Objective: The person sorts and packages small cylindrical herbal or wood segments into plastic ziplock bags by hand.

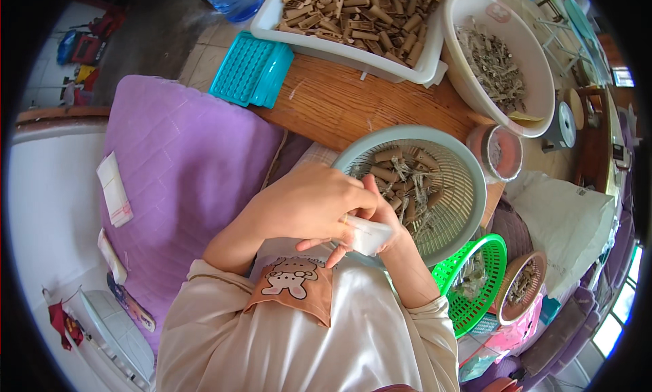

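My left hand [319, 200] and my right hand [386, 223] meet in front of my chest, at the near rim of a grey-green colander [468, 188]. Between them is a small folded white piece [369, 237], paper or cloth, I cannot tell which. The left fingers curl closed against its upper side. It lies across the right palm, whose thumb points up and whose other fingertips poke out beneath the left hand. Brown cardboard-like tubes [401, 174] and shreds of clear film fill part of the colander. The left fingertips are partly hidden.
Beyond the colander, a wooden table [339, 96] carries a white tray [428, 73] of brown tube pieces, a cream basin [543, 86] of shreds and turquoise trays [252, 69]. A green basket [499, 276] and a pinkish bowl [540, 270] stand at right, a purple padded seat [183, 161] at left.
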Motion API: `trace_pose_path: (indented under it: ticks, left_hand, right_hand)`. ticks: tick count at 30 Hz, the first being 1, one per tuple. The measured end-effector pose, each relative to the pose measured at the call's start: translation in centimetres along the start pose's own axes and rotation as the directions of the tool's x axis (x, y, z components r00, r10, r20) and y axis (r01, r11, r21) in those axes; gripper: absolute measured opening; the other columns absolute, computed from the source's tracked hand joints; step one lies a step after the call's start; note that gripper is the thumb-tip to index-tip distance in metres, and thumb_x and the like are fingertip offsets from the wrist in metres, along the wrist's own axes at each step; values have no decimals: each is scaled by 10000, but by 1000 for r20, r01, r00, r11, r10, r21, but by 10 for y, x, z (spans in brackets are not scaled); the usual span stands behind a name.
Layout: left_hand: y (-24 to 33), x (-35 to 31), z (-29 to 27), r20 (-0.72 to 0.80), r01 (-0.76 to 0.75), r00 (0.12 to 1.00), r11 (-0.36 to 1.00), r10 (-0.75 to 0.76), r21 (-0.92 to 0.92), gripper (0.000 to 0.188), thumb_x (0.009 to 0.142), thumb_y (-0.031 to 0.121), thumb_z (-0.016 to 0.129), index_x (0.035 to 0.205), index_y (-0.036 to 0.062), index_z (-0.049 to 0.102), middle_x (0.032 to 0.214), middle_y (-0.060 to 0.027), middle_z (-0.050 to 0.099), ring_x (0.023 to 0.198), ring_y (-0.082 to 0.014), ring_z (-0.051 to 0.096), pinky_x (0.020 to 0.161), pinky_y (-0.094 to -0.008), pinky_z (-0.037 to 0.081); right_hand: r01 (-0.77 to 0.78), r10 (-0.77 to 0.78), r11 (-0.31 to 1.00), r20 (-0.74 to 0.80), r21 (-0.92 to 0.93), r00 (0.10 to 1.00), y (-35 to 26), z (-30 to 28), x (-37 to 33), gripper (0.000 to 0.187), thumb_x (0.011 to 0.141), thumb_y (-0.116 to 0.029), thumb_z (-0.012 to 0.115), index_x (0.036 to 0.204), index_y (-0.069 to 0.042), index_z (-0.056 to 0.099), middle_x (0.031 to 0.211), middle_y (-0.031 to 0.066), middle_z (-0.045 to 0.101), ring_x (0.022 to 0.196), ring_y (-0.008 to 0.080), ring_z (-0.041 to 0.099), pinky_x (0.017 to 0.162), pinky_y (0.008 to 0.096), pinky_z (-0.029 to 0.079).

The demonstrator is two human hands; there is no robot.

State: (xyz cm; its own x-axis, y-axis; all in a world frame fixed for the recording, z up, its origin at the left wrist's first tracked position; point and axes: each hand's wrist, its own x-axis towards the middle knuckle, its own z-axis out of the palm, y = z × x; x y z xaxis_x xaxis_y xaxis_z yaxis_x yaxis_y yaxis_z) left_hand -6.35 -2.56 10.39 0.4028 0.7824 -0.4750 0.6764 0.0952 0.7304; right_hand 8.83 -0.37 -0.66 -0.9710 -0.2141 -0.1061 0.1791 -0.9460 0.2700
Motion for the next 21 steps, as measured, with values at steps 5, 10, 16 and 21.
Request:
trace_pose_path:
  ticks: [5, 10, 16, 21]
  left_hand:
    - [23, 27, 14, -533, -133, 734, 858, 422, 496, 411, 529, 258, 729, 884, 114, 578, 909, -31, 565, 890, -209, 525, 667, -315, 429]
    - [18, 38, 25, -702, -399, 463, 834, 542, 381, 524, 554, 329, 736, 988, 102, 551, 940, -37, 547, 869, -225, 536, 712, -329, 450]
    - [11, 49, 32, -549, -409, 737, 907, 395, 103, 497, 572, 305, 748, 974, 85, 556, 909, -55, 555, 776, -208, 559, 673, -310, 466]
    - [-6, 56, 17, -439, -435, 832, 891, 340, -134, 463, 549, 276, 767, 912, 55, 581, 812, -54, 578, 647, -179, 570, 596, -281, 475]
  right_hand:
    - [668, -684, 670, -82, 323, 725, -1, 37, -14, 796, 722, -661, 432, 1294, -126, 290, 1242, 158, 395, 1062, 387, 463, 831, 466, 450]
    - [842, -833, 539, 135, -23, 537, -16, 51, -29, 640, 790, -463, 512, 1306, -169, 273, 1250, 134, 384, 1008, 313, 505, 804, 415, 469]
    - [865, -893, 451, -127, -222, 433, -16, 46, -25, 509, 800, -368, 500, 1263, -205, 366, 1142, 86, 472, 964, 199, 495, 814, 369, 418]
    - [825, -874, 484, -198, -291, 444, -14, 45, -25, 498, 791, -383, 505, 1253, -248, 375, 1100, 26, 484, 895, 151, 476, 728, 295, 402]
